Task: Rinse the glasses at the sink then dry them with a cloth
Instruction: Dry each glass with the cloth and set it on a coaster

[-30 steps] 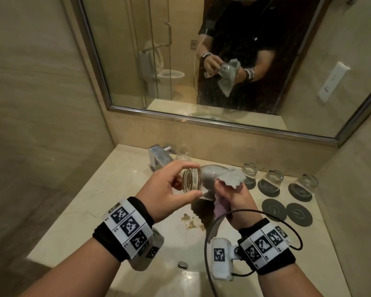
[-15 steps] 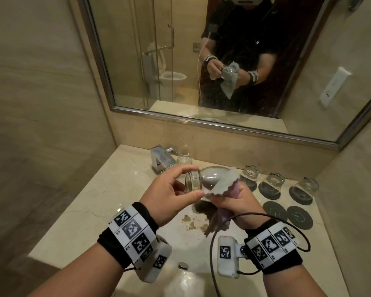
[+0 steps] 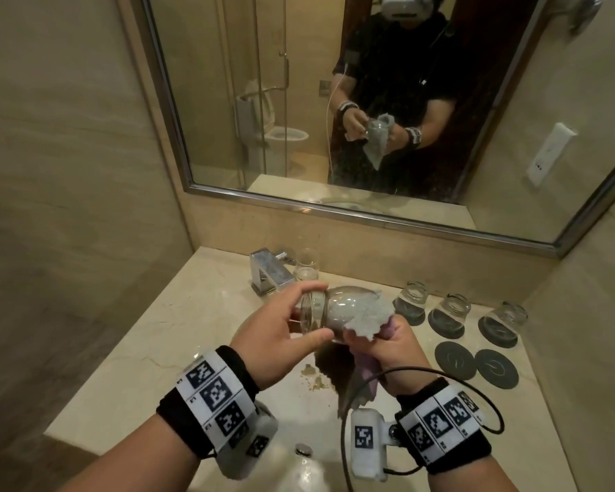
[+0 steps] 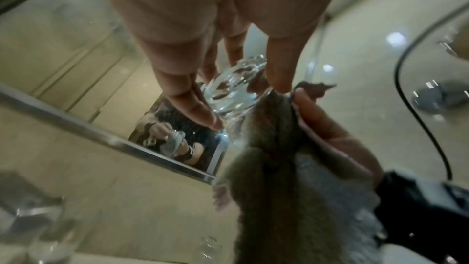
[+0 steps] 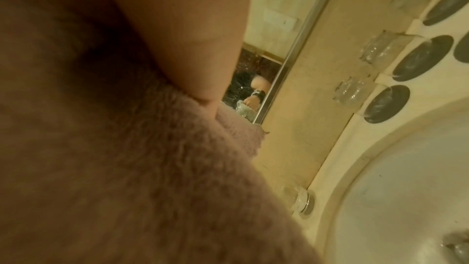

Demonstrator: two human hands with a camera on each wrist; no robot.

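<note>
A clear glass (image 3: 322, 310) lies on its side in the air above the counter. My left hand (image 3: 277, 335) grips its thick base (image 4: 236, 87) between thumb and fingers. A grey and pink cloth (image 3: 361, 317) is stuffed into the glass's mouth, and its tail (image 4: 291, 198) hangs down. My right hand (image 3: 380, 344) grips the cloth at the rim, and the cloth (image 5: 127, 168) fills most of the right wrist view. Three glasses (image 3: 410, 301) (image 3: 453, 310) (image 3: 505, 317) stand upside down on dark coasters at the back right.
An upright glass (image 3: 306, 264) stands beside the chrome tap (image 3: 268, 271) at the back. Two bare dark coasters (image 3: 454, 360) (image 3: 496, 367) lie at the right. The sink basin (image 5: 406, 188) and its drain (image 3: 303, 449) sit below my wrists. A mirror (image 3: 228, 101) rises behind the counter.
The cloth has gone deeper into the glass as my right hand turned it. Both hands stayed in place above the counter.
</note>
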